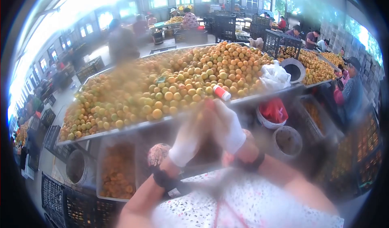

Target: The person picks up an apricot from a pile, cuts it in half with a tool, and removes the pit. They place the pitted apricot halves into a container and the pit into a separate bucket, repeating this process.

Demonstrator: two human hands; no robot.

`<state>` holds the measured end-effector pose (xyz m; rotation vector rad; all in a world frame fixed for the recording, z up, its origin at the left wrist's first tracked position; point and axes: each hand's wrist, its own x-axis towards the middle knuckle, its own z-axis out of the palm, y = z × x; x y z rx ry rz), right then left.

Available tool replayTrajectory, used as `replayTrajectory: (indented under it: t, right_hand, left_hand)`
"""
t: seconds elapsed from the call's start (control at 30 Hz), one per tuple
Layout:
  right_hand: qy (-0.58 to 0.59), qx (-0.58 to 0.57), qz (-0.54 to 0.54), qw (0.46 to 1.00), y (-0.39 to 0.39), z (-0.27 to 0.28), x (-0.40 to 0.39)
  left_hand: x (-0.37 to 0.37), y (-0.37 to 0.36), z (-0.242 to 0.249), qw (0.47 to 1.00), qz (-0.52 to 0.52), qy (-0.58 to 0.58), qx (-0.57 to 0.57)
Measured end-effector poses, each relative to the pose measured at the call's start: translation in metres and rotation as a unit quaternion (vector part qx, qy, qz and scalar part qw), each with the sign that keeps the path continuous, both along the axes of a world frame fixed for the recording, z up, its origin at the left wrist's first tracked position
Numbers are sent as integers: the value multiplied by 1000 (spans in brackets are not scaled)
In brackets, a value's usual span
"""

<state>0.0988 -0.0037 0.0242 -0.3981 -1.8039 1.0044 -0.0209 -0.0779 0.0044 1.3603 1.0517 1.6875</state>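
My left hand point(187, 141) and my right hand point(228, 127), both in white gloves, meet in front of my body at the near edge of the sorting table point(243, 102). Their fingers are curled in towards each other. A smear on the lens blurs the fingertips, so what is between them, if anything, is hidden. A reddish patch shows at the top of the fingers. Just beyond them a red and white cylinder point(221, 92) lies on a large heap of apricot-like fruit point(210, 68), yellow-orange with some green.
White plastic bags point(275, 74) and a tipped bucket point(292, 70) lie on the table's right side. Below are a bin of fruit point(117, 171), a bucket with a red bag point(272, 112) and a bucket point(287, 141). Black crates point(73, 203) stand lower left. A co-worker point(351, 90) is at right.
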Motion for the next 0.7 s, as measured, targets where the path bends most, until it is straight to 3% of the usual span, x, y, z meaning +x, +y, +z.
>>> replayTrajectory:
  t: [0.1, 0.27, 0.33, 0.43, 0.57, 0.67, 0.7]
  right_hand:
    - [16, -35, 10, 999, 0, 6, -10]
    - [-14, 116, 9, 993, 0, 17, -19]
    - [-13, 145, 11, 989, 1, 15, -25]
    - [-13, 204, 21, 979, 4, 16, -37]
    - [-28, 272, 40, 961, 7, 18, -47]
    - [-31, 313, 76, 946, 7, 21, -56]
    - [-37, 328, 93, 939, 8, 15, -61]
  left_hand:
    - [-6, -2, -2, 997, -22, -66, -40]
    - [-5, -18, 13, 964, -36, -231, -130]
    - [-6, -18, 31, 937, 20, -274, -216]
    - [-14, -21, 24, 930, 10, -312, -194]
    - [-28, -19, -1, 974, -9, -207, -95]
    - [-31, -18, -22, 978, 68, -194, -40]
    - [-38, -17, -31, 994, 94, -58, -13]
